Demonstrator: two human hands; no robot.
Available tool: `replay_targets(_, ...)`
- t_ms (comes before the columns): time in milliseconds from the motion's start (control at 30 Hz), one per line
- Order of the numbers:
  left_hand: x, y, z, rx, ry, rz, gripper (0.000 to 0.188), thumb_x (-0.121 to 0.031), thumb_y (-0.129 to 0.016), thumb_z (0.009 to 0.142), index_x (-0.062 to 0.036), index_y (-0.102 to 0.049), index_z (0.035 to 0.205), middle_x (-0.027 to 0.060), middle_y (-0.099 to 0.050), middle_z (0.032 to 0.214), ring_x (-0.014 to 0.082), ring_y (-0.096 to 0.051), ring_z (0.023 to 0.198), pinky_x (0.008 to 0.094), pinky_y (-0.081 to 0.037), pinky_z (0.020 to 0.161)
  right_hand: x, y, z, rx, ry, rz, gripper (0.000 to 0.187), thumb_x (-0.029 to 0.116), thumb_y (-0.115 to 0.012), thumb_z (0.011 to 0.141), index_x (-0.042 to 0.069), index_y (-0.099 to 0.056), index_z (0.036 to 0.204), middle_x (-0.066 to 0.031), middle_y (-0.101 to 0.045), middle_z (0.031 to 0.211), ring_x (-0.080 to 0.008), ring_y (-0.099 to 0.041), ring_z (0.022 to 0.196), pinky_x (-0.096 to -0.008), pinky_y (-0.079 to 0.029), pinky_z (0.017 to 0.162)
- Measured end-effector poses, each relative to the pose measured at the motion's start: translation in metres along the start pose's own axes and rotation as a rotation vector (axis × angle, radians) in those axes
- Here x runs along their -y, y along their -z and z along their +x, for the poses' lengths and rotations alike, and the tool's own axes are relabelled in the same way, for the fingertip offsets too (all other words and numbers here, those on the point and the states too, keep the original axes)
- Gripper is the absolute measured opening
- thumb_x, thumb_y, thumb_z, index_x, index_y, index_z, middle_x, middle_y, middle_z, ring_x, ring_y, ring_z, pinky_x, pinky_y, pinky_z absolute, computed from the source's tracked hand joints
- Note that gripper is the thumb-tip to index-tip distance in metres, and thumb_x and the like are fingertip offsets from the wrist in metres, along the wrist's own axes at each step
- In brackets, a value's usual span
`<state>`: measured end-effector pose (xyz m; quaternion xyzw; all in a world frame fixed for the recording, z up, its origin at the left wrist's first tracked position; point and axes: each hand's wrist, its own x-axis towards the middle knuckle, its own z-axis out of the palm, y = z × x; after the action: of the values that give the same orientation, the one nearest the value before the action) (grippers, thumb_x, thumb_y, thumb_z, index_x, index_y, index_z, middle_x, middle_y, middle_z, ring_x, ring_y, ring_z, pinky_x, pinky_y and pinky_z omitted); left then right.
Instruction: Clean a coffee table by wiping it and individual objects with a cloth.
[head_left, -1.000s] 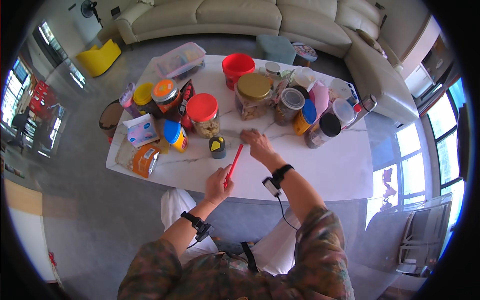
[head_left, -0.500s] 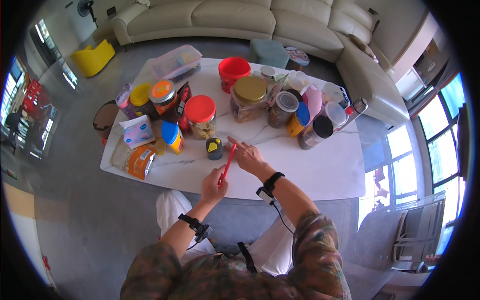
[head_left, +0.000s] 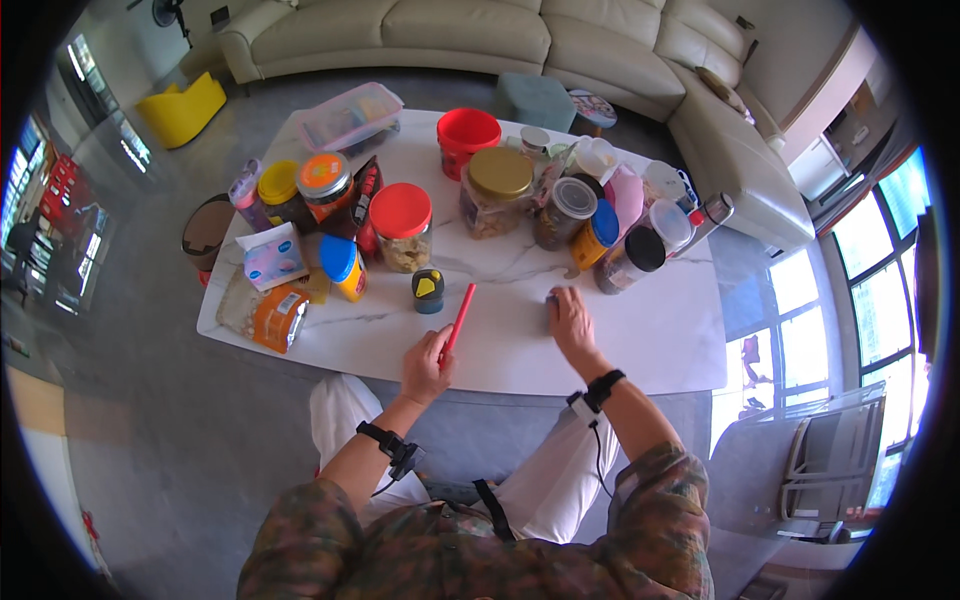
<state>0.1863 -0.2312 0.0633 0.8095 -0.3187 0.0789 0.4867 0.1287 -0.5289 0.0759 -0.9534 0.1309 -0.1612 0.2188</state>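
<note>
My left hand (head_left: 426, 366) is closed round the lower end of a slim red stick (head_left: 463, 312), shaped like a pen or pencil, which points up and away over the table's near part. Just left of the stick's tip stands a small dark container with a yellow and black top (head_left: 428, 290), touched by neither hand. My right hand (head_left: 573, 322) rests low over the tabletop, farther right, its fingers bent together. A small dark bit shows at its fingertips, too small to name. Beyond the hands stands a clear jar with a red lid (head_left: 401, 226).
On the white marbled table (head_left: 500, 350) stand a gold-lidded jar (head_left: 499, 192), a red bucket (head_left: 468, 140), a blue-lidded yellow canister (head_left: 345, 268) and an orange packet (head_left: 281, 318). Several jars crowd the right side, including a black-lidded one (head_left: 632, 260). A clear plastic box (head_left: 350, 120) lies at the back left.
My right hand has left the red stick's upper end and moved right across the table. My left hand still holds the stick, nearly in place.
</note>
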Motion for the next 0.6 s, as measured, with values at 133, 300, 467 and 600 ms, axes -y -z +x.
replay_targets(133, 0.002, -0.001, -0.002, 0.011, 0.021, 0.007, 0.042, -0.004, -0.059, 0.081, -0.0046, -0.06, 0.123, 0.0137, -0.061, 0.086, 0.0328, -0.062, 0.071, 0.0412, -0.052, 0.065, 0.049, -0.011, -0.062, 0.225, 0.255, -0.085, 0.057, 0.004, -0.066, 0.078, 0.006, -0.055, 0.134, -0.0198, -0.047, 0.144, -0.0394, -0.049, 0.128, -0.0469, -0.045, 0.101)
replay_targets(300, 0.003, -0.001, 0.0, -0.004, 0.005, 0.013, 0.041, -0.004, -0.059, 0.082, -0.0039, -0.061, 0.122, 0.0125, -0.06, 0.083, 0.0291, -0.06, 0.067, 0.0383, -0.052, 0.062, 0.076, -0.031, -0.033, 0.232, 0.531, -0.064, 0.054, -0.002, -0.058, 0.08, 0.003, -0.055, 0.133, -0.0159, -0.047, 0.145, -0.031, -0.05, 0.128, -0.0423, -0.045, 0.101)
replay_targets(467, -0.002, -0.002, 0.001, 0.034, 0.074, -0.008, 0.04, -0.005, -0.058, 0.083, -0.0028, -0.061, 0.122, 0.0114, -0.058, 0.079, 0.0245, -0.058, 0.062, 0.0342, -0.05, 0.059, 0.078, -0.083, 0.063, 0.129, 0.577, -0.123, 0.054, 0.002, -0.059, 0.08, 0.005, -0.055, 0.133, -0.0125, -0.047, 0.146, -0.0279, -0.048, 0.129, -0.0409, -0.044, 0.102)
replay_targets(600, -0.002, 0.001, -0.001, 0.014, 0.057, 0.027, 0.038, -0.009, -0.059, 0.084, -0.0036, -0.061, 0.121, 0.0135, -0.061, 0.081, 0.0294, -0.061, 0.064, 0.0376, -0.054, 0.061, 0.097, -0.091, 0.105, 0.159, 0.457, -0.141, 0.057, 0.002, -0.059, 0.078, 0.006, -0.055, 0.135, -0.0097, -0.048, 0.146, -0.0267, -0.048, 0.13, -0.0438, -0.044, 0.102)
